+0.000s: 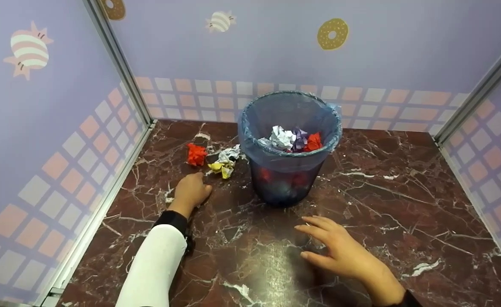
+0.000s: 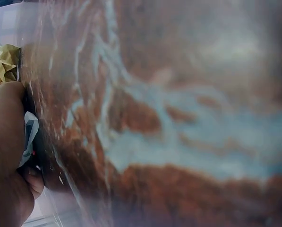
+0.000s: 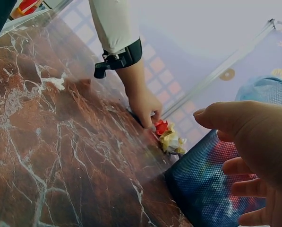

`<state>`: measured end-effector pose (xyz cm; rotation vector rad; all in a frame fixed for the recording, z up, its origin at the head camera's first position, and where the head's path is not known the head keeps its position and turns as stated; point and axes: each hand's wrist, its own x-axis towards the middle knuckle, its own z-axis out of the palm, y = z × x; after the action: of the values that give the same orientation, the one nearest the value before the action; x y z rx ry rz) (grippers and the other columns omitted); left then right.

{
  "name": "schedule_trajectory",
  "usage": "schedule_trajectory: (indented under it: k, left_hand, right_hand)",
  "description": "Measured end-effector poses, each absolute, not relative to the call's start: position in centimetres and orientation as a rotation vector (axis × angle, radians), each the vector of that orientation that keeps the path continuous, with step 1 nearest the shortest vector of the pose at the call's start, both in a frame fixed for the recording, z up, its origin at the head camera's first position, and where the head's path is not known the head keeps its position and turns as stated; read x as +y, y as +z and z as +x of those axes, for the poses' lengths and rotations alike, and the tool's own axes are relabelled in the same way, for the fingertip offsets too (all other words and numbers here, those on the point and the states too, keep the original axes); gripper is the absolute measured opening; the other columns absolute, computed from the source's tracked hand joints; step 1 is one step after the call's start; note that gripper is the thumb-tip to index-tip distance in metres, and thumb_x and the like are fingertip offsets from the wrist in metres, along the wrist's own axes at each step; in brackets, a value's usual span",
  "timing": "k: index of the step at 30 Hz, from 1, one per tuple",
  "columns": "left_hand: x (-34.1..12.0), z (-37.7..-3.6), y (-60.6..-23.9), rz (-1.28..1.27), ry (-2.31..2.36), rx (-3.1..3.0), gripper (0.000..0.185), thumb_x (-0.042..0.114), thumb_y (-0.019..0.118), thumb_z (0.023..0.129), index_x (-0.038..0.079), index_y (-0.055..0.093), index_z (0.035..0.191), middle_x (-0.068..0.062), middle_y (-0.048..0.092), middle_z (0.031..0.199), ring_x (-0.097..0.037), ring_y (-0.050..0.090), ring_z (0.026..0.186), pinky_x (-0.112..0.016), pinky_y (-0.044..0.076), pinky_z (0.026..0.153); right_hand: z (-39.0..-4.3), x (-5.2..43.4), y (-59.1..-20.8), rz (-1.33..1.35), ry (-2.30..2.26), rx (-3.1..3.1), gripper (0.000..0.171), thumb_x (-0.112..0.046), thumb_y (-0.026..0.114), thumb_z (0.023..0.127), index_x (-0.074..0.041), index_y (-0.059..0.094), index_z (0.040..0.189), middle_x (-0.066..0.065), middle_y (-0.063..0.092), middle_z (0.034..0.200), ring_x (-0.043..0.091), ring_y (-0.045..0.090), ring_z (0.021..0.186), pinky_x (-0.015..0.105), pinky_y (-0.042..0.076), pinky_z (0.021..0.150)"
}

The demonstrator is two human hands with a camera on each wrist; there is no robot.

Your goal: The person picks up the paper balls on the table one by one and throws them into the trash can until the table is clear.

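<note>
A dark mesh bin (image 1: 284, 183) lined with a blue bag stands on the marble table (image 1: 404, 200); crumpled white, purple and red papers (image 1: 291, 140) fill its top. Left of it lie a red ball (image 1: 196, 154), a grey one (image 1: 230, 153) and a yellow one (image 1: 221, 169). My left hand (image 1: 197, 183) rests knuckles-up on the table just before them, fingers curled. In the left wrist view it (image 2: 6, 156) pinches a pale grey scrap (image 2: 29, 135), next to the yellow paper (image 2: 3, 66). My right hand (image 1: 314, 238) hovers open in front of the bin, holding nothing.
Lilac booth walls with metal corner posts (image 1: 122, 72) close in the table on the left, back and right. In the right wrist view the red and yellow papers (image 3: 166, 135) lie between the left hand (image 3: 145, 106) and the bin's mesh wall (image 3: 211, 189).
</note>
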<state>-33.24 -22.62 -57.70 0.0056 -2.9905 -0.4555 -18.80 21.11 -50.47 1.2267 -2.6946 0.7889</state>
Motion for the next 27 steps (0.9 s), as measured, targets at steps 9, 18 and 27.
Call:
schedule_trajectory:
  k: [9,18,27]
  left_hand:
    - [-22.4,-33.7,-57.7,0.014,-0.467,-3.013,0.050,0.029,0.062,0.080,0.001,0.061,0.121,-0.025,0.067,0.105,-0.045,0.064,0.094,-0.058,0.050,0.083]
    - [-22.5,-33.9,-57.5,0.004,-0.504,-3.061,0.051,0.032,0.060,0.083,0.002,0.058,0.125,-0.024,0.066,0.112,-0.044,0.063,0.101,-0.057,0.048,0.088]
    - [-23.5,-33.2,-56.0,0.088,-0.745,-3.030,0.047,0.031,0.061,0.085,0.004,0.058,0.123,-0.018,0.065,0.109,-0.037,0.063,0.098,-0.050,0.049,0.083]
  right_hand:
    - [-18.7,21.6,-51.1,1.195,0.827,-2.658,0.057,-0.046,0.068,0.087,-0.035,0.050,0.140,-0.002,0.047,0.146,0.026,0.044,0.133,0.053,0.041,0.103]
    - [-18.6,22.1,-51.4,1.175,0.846,-2.615,0.057,-0.043,0.070,0.087,-0.031,0.052,0.139,0.000,0.050,0.143,0.026,0.047,0.131,0.054,0.042,0.100]
    - [-18.6,23.1,-50.8,1.124,0.866,-2.658,0.057,-0.044,0.070,0.087,-0.032,0.052,0.140,-0.003,0.047,0.145,0.026,0.046,0.132,0.054,0.042,0.102]
